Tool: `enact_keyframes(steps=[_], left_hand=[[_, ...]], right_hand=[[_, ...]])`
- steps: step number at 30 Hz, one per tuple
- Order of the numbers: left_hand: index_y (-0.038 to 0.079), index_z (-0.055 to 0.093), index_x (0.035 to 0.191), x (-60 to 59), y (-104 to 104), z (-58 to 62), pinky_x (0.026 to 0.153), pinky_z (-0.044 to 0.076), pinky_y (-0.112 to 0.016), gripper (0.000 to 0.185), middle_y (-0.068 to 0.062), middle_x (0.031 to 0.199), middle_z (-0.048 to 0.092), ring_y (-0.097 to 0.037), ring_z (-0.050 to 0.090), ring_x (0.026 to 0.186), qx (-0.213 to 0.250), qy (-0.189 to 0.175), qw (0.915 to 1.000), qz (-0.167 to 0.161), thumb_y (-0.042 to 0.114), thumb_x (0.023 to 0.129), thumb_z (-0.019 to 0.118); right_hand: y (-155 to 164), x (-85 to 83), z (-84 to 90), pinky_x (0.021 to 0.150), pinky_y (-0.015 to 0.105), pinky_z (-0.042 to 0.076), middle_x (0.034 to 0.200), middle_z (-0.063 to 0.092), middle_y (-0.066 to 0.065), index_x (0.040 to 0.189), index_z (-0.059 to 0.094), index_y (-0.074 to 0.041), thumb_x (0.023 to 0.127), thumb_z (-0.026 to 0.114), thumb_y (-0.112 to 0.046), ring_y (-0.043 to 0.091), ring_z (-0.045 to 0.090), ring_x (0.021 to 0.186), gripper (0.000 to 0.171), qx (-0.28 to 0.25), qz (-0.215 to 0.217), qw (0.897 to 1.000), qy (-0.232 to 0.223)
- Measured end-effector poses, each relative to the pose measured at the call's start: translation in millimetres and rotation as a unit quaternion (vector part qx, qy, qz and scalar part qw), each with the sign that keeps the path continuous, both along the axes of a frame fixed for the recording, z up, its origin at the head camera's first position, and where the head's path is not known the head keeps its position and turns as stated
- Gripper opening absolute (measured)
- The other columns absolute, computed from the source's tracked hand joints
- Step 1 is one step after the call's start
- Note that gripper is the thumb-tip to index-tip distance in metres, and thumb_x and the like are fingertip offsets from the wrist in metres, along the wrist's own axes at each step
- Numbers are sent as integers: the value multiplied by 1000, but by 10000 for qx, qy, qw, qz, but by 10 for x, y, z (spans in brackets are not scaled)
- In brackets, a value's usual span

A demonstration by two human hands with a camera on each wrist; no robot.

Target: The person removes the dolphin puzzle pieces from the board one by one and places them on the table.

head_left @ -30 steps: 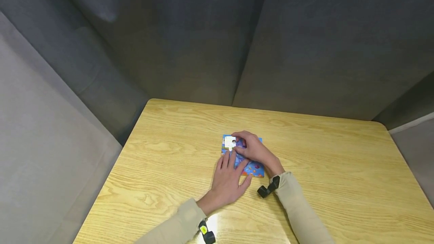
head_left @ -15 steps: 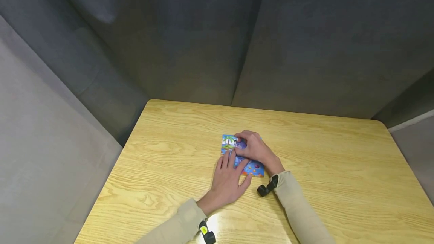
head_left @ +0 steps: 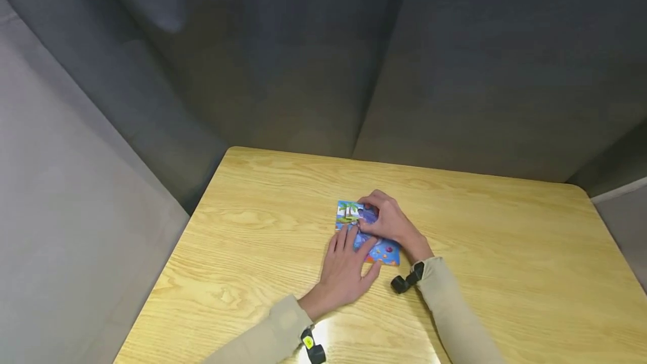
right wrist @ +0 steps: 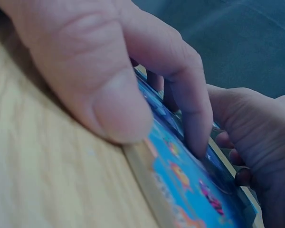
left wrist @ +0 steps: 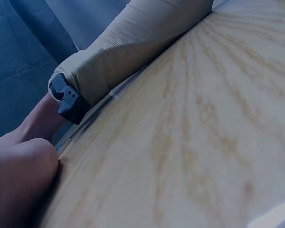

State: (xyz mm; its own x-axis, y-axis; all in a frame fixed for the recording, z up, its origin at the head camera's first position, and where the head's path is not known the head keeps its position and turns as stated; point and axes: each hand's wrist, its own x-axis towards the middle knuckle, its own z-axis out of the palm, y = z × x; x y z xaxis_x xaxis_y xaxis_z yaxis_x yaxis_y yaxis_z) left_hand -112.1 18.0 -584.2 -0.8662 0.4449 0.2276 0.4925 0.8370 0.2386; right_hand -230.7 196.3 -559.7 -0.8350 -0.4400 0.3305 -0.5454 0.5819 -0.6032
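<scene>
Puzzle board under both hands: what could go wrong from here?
1. The right hand presses fingertips onto the puzzle board; uneven pressure might pop neighbouring pieces, though seams are hidden.
2. The left hand rests flat on its near-left edge; if it lifts, the board could slide on the table.

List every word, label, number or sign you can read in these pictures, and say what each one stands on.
No readable text in any view.
The puzzle under both hands shows only a picture: a palm tree, blue water and small coloured fish shapes, no letters.
The yellow spot on the black wrist strap is too small to read.
The table bears no print.
</scene>
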Motion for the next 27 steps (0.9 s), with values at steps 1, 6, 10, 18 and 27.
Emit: enact_keyframes(steps=[1, 6, 10, 18, 27], left_hand=[[33, 49, 153, 4, 3, 0, 121, 25, -57, 55, -18, 166, 29, -41, 23, 155, -36, 16, 10000, 3, 59, 107, 34], [35, 47, 154, -2, 6, 1, 122, 24, -56, 56, -15, 167, 27, -41, 21, 155, -164, -25, 9999, 30, 60, 107, 32], [35, 46, 155, -10, -1, 2, 122, 22, -56, 57, -16, 168, 27, -42, 20, 156, -192, -77, 9998, 42, 61, 107, 31], [36, 47, 155, -11, -1, 16, 123, 22, -56, 56, -16, 167, 28, -42, 21, 156, -165, -154, 9997, 64, 60, 107, 33], [34, 49, 155, -60, 14, 9, 121, 25, -57, 55, -17, 166, 30, -43, 24, 155, -48, -9, 10000, 28, 59, 106, 38]], right_hand=[[17, 4, -4, 71, 33, 47, 97, 64, 4, 116, 75, -5, 77, 86, -25, 17, 55, 82, 46, -1, -9, 10000, 22], [83, -8, -3, 69, 31, 46, 96, 64, 4, 116, 74, -5, 77, 85, -23, 16, 55, 81, 45, -27, -33, 9999, 129], [136, -18, 5, 68, 31, 45, 94, 63, 3, 115, 74, -6, 76, 85, -23, 17, 54, 80, 44, -48, -98, 9999, 68], [326, 7, 1, 66, 29, 41, 89, 59, 6, 114, 74, -8, 77, 86, -22, 18, 50, 77, 42, 8, -382, 9991, -170], [620, -12, -26, 61, 26, 38, 85, 58, 6, 113, 74, -7, 76, 85, -16, 15, 45, 69, 39, -39, -581, 9983, -35]])
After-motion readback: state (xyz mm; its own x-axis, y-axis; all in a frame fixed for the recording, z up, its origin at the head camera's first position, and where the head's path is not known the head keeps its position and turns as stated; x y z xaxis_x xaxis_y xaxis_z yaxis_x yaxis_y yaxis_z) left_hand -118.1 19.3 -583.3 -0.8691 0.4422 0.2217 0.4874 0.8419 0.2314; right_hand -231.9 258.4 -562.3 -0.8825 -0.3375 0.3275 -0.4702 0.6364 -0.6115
